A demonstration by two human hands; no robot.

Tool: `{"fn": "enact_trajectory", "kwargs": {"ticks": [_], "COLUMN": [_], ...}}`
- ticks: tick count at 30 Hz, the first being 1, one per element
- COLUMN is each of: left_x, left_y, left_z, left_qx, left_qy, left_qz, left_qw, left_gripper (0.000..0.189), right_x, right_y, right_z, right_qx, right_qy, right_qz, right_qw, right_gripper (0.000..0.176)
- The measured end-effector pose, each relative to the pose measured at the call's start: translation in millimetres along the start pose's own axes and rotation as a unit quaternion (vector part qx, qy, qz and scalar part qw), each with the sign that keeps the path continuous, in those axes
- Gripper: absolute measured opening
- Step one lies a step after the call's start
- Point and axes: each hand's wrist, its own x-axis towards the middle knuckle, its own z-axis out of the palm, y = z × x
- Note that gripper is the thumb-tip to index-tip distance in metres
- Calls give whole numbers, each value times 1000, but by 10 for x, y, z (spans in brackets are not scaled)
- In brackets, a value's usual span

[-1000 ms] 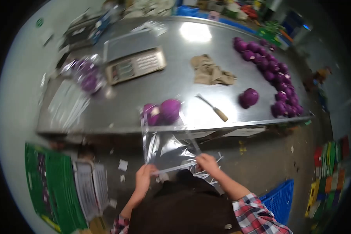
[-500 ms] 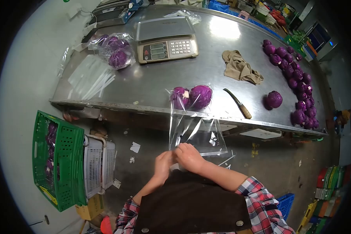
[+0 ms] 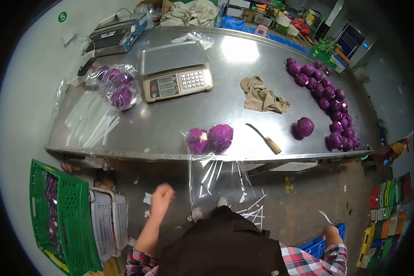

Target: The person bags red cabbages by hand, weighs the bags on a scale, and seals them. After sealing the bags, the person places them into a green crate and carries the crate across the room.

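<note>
While a person in a plaid shirt is standing at a long steel table (image 3: 170, 119), a green crate (image 3: 64, 216) is sitting on the floor at the left, and a weighing scale (image 3: 175, 69) is resting toward the table's far side. A clear bag (image 3: 216, 177) is lying over the near edge. Its upper end is resting on the steel with 2 red cabbages (image 3: 209, 139) sitting side by side inside, and its lower end is hanging toward the floor. A stack of flat bags (image 3: 89, 119) is lying at the table's left end, a row of loose cabbages (image 3: 326, 92) is curving along the right, and a crumpled cloth (image 3: 262, 95) is lying behind a knife (image 3: 263, 138). The left hand (image 3: 162, 198) is hovering over the floor just left of the hanging bag, fingers loosely curled and gripping nothing. The right hand (image 3: 331, 230) is reaching low beside a blue crate (image 3: 315, 246), with a thin white strip (image 3: 324, 216) showing just above it. Whether those fingers are pinching the strip cannot be told.
</note>
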Motion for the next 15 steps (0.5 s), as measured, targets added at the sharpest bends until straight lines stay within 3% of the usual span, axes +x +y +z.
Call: {"fn": "enact_trajectory", "kwargs": {"ticks": [1, 2, 3, 4, 5, 7, 9, 13, 15], "left_x": [70, 127, 285, 343, 420, 566, 667, 646, 657], "left_y": [241, 481, 457, 535, 541, 539, 578, 922, 1040], "left_z": [67, 149, 185, 284, 365, 473, 511, 554, 564], "left_qx": [179, 341, 401, 459, 458, 458, 390, 171, 328], "left_qy": [121, 232, 157, 127, 99, 70, 88, 115, 36], "left_qz": [174, 334, 387, 418, 463, 526, 514, 449, 441], "left_qw": [961, 848, 815, 774, 752, 713, 759, 869, 834], "left_gripper": [49, 60, 78, 72, 66, 46, 39, 39, 41], "right_x": [114, 241, 290, -492, -789, -985, -1100, -1139, -1092], "right_y": [-127, -272, -734, -1343, -1817, -2541, -2996, -3215, -3228], "right_z": [48, 103, -77, -861, -1321, -1901, -2407, -3064, -3213], "right_qx": [58, 113, 183, 260, 272, 252, 236, 234, 239], "right_qy": [91, 180, 345, 368, 449, 509, 541, 470, 424], "right_qz": [-62, -123, -237, -297, -376, -483, -577, -681, -711], "right_qw": [992, 969, 890, 842, 764, 666, 565, 511, 507], "right_gripper": [48, 51, 55, 57, 62, 71, 75, 79, 80]}}
